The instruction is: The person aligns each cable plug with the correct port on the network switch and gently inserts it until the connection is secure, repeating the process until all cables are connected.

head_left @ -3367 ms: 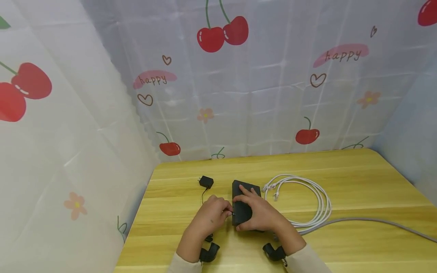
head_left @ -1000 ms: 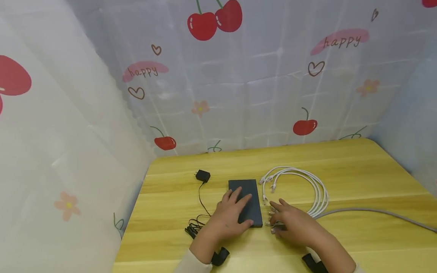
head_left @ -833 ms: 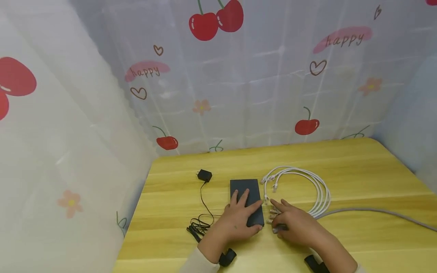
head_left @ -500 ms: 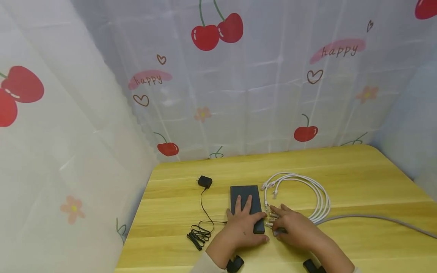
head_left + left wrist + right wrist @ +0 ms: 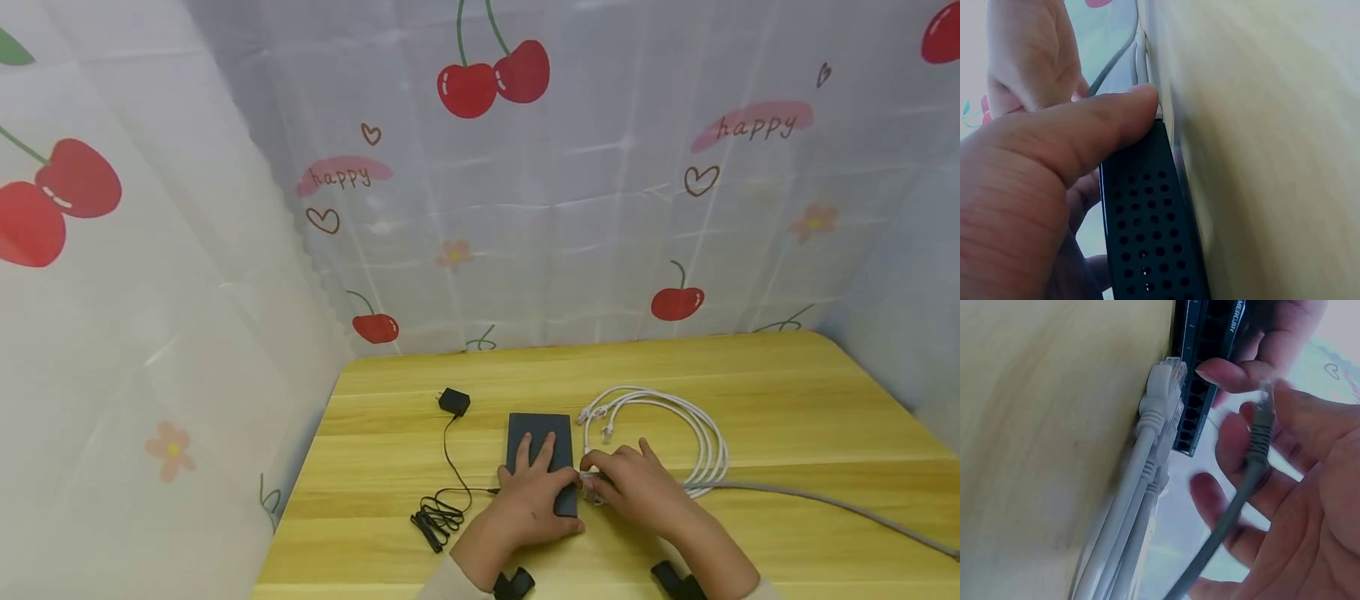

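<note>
A flat black box [image 5: 542,429] lies on the table under the spread fingers of my left hand [image 5: 525,500]. In the left wrist view, my left thumb lies along the perforated side of the box [image 5: 1147,212]. The right wrist view shows a row of ports on the box [image 5: 1194,406], marked MERCURY. Just right of the box, my right hand [image 5: 641,492] pinches the grey cable's plug [image 5: 1261,425] between thumb and fingers, near the port side and apart from the ports. White cable plugs [image 5: 1163,394] lie beside the ports; whether any is inserted I cannot tell.
A black power adapter [image 5: 454,402] lies back left, its thin cord bundled [image 5: 438,517] and running to the box's left side. Coiled white cables [image 5: 708,433] lie to the right, with the grey cable [image 5: 825,500] reaching the right edge. A printed curtain [image 5: 570,250] stands behind the table.
My right hand has risen slightly and now holds the grey plug up near the box; the grey cable has shifted. My left hand, earlier further left, has moved right across the box.
</note>
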`<action>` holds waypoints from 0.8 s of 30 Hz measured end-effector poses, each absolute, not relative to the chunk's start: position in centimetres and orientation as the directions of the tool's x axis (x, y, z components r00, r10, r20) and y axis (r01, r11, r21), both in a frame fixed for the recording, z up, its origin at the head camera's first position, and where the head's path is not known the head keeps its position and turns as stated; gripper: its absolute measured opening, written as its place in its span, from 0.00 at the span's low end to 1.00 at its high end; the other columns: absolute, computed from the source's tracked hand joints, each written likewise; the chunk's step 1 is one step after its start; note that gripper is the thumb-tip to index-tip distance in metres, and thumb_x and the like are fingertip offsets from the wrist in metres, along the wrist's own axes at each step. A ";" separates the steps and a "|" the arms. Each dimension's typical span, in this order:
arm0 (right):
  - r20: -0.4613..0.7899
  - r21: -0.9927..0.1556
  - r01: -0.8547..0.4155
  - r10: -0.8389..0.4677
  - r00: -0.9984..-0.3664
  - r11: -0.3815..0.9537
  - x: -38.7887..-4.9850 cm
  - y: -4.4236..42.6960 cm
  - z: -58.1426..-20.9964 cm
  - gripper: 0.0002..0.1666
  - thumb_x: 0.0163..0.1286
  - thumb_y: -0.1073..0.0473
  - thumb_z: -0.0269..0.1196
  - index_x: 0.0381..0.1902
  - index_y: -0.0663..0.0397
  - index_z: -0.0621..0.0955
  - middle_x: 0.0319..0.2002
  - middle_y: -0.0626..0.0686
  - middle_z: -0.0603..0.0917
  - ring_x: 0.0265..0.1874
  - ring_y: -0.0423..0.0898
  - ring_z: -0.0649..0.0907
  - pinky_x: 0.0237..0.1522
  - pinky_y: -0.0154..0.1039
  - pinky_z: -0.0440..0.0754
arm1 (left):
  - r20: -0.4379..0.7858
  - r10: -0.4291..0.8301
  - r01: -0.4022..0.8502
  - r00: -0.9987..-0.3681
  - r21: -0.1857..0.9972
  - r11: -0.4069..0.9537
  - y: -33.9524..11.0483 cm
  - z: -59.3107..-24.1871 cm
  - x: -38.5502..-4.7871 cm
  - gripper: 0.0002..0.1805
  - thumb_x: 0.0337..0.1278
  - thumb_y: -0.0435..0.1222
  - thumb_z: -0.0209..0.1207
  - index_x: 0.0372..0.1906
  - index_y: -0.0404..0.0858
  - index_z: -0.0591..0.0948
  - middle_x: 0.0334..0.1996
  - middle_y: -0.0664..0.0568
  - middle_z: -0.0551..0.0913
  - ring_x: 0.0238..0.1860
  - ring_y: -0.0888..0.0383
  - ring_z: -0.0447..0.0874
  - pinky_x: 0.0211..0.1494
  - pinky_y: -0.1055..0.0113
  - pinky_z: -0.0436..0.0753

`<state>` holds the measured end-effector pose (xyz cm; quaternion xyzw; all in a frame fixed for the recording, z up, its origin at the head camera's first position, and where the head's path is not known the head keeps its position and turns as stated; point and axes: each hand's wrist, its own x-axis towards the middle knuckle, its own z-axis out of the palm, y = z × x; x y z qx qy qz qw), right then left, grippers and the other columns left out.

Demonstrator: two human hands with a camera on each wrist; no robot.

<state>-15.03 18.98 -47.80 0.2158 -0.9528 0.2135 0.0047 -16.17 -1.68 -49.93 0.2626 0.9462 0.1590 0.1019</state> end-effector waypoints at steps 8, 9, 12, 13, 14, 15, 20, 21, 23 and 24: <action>0.094 -0.508 -0.426 -0.443 -0.891 0.749 -15.4 19.0 -48.0 0.14 0.76 0.60 0.57 0.53 0.52 0.85 0.47 0.48 0.88 0.39 0.45 0.76 0.56 0.71 0.65 | -0.054 0.521 0.464 -0.852 0.384 0.799 -1.9 -50.3 -16.2 0.24 0.53 0.62 0.66 0.55 0.72 0.75 0.81 0.52 0.46 0.79 0.35 0.38 0.57 0.23 0.62; 0.102 -0.509 -0.440 -0.455 -0.885 0.740 -15.5 19.0 -47.9 0.13 0.75 0.61 0.57 0.52 0.52 0.85 0.46 0.48 0.88 0.39 0.45 0.76 0.55 0.71 0.65 | -0.046 0.517 0.463 -0.855 0.382 0.800 -2.0 -50.3 -16.2 0.23 0.53 0.61 0.66 0.55 0.73 0.75 0.81 0.52 0.46 0.79 0.35 0.38 0.57 0.23 0.62; 0.117 -0.528 -0.457 -0.471 -0.874 0.716 -15.6 19.2 -48.0 0.11 0.72 0.60 0.62 0.48 0.48 0.87 0.41 0.43 0.88 0.39 0.45 0.78 0.56 0.78 0.60 | -0.029 0.506 0.458 -0.862 0.382 0.803 -2.0 -50.4 -16.3 0.24 0.54 0.61 0.65 0.57 0.72 0.75 0.81 0.52 0.46 0.78 0.35 0.38 0.57 0.23 0.61; 0.112 -0.537 -0.452 -0.471 -0.875 0.712 -15.6 19.2 -48.0 0.10 0.71 0.60 0.63 0.46 0.47 0.87 0.38 0.41 0.88 0.39 0.45 0.78 0.56 0.79 0.58 | -0.027 0.502 0.455 -0.865 0.383 0.804 -2.0 -50.5 -16.3 0.24 0.54 0.61 0.65 0.57 0.72 0.75 0.81 0.52 0.46 0.79 0.35 0.38 0.57 0.23 0.61; 0.110 -0.545 -0.448 -0.469 -0.876 0.709 -15.7 19.2 -48.0 0.08 0.70 0.59 0.64 0.44 0.46 0.88 0.36 0.39 0.87 0.39 0.44 0.78 0.56 0.80 0.56 | -0.025 0.499 0.451 -0.866 0.391 0.802 -2.1 -50.5 -16.3 0.23 0.55 0.60 0.65 0.57 0.72 0.75 0.81 0.52 0.46 0.79 0.35 0.38 0.57 0.22 0.61; 0.108 -0.552 -0.446 -0.470 -0.876 0.705 -15.7 19.2 -48.0 0.07 0.69 0.59 0.66 0.42 0.45 0.88 0.34 0.37 0.86 0.38 0.43 0.78 0.57 0.81 0.56 | -0.024 0.495 0.446 -0.868 0.398 0.801 -2.1 -50.5 -16.4 0.23 0.55 0.60 0.65 0.57 0.72 0.75 0.81 0.52 0.46 0.79 0.35 0.37 0.57 0.22 0.61; 0.128 -0.503 -0.445 -0.445 -0.886 0.741 -15.6 19.0 -48.2 0.05 0.65 0.58 0.69 0.37 0.39 0.87 0.33 0.33 0.84 0.40 0.43 0.78 0.59 0.80 0.55 | -0.024 0.486 0.429 -0.874 0.432 0.793 -2.0 -50.6 -16.6 0.21 0.55 0.59 0.65 0.54 0.74 0.75 0.81 0.54 0.45 0.79 0.36 0.37 0.57 0.23 0.61; 0.140 -0.481 -0.454 -0.445 -0.885 0.750 -15.6 19.0 -48.3 0.06 0.64 0.57 0.69 0.38 0.39 0.87 0.33 0.33 0.84 0.41 0.44 0.78 0.59 0.79 0.55 | -0.022 0.485 0.429 -0.874 0.433 0.793 -2.0 -50.6 -16.7 0.21 0.55 0.58 0.65 0.54 0.74 0.75 0.81 0.54 0.45 0.79 0.36 0.37 0.57 0.23 0.61; 0.163 -0.423 -0.470 -0.446 -0.880 0.774 -15.4 18.8 -48.4 0.06 0.63 0.56 0.70 0.38 0.37 0.87 0.36 0.34 0.85 0.45 0.48 0.80 0.59 0.79 0.57 | -0.020 0.489 0.433 -0.872 0.433 0.791 -2.0 -50.6 -16.7 0.20 0.55 0.59 0.65 0.53 0.73 0.75 0.81 0.53 0.46 0.79 0.36 0.38 0.57 0.23 0.61; 0.174 -0.400 -0.480 -0.449 -0.876 0.781 -15.3 18.7 -48.5 0.06 0.62 0.55 0.71 0.37 0.36 0.87 0.36 0.35 0.85 0.46 0.49 0.80 0.58 0.79 0.57 | -0.019 0.490 0.435 -0.871 0.432 0.790 -2.0 -50.6 -16.7 0.20 0.55 0.59 0.65 0.53 0.73 0.75 0.81 0.53 0.46 0.79 0.36 0.38 0.57 0.23 0.61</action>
